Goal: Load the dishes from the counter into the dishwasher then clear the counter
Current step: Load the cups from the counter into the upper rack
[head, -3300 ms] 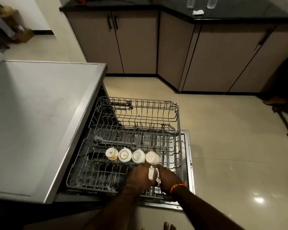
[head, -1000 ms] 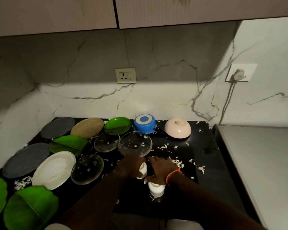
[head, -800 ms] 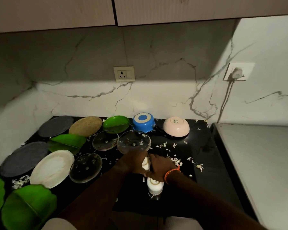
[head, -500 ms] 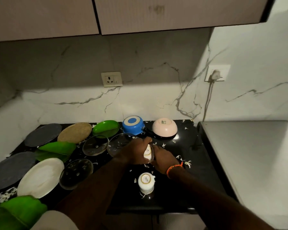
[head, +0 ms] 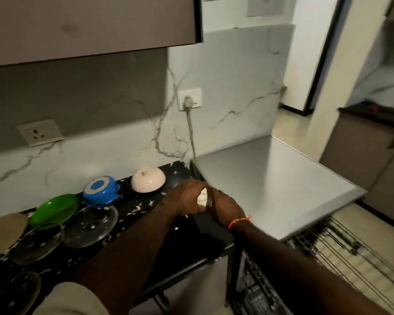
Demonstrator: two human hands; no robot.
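Note:
A small white cup is held between both hands above the right end of the black counter. My left hand wraps round it from the left, and my right hand, with an orange wrist band, closes on it from the right. Most of the cup is hidden by the fingers. The dishwasher's steel top lies just right of the hands. Its pulled-out wire rack shows at the lower right, blurred.
On the counter sit an upturned pink bowl, an upturned blue pot, a green plate, two glass lids and a tan plate, among white scraps. A plugged cord hangs down the marble wall.
Both hands lifted one white cup off the counter and carried it right, toward the steel top. The view swung right; the second cup on the counter is out of sight.

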